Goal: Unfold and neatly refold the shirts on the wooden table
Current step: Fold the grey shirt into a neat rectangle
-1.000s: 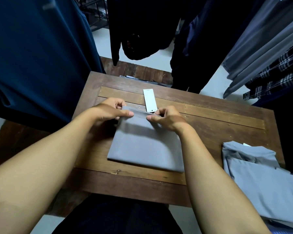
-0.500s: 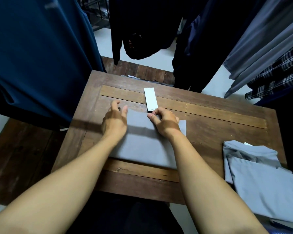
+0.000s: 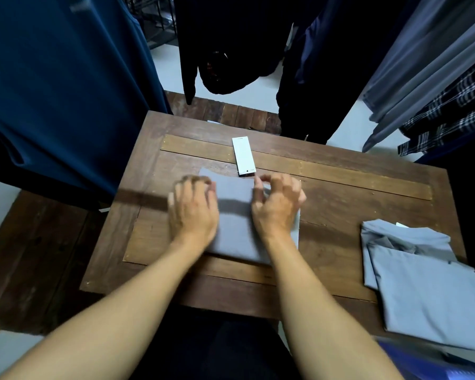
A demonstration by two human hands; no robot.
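Tag (image 3: 244,156) print illegible; left hand (image 3: 194,209) and right hand (image 3: 276,204) on shirt (image 3: 235,215), grip unclear

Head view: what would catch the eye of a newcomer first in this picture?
A folded grey shirt lies in the middle of the table, with the left hand and right hand on it, fingers curled at its far edge; blur hides whether they grip. A white tag lies just beyond it, and a second shirt, also grey, sits at the table's right edge. Dark clothes hang all around.
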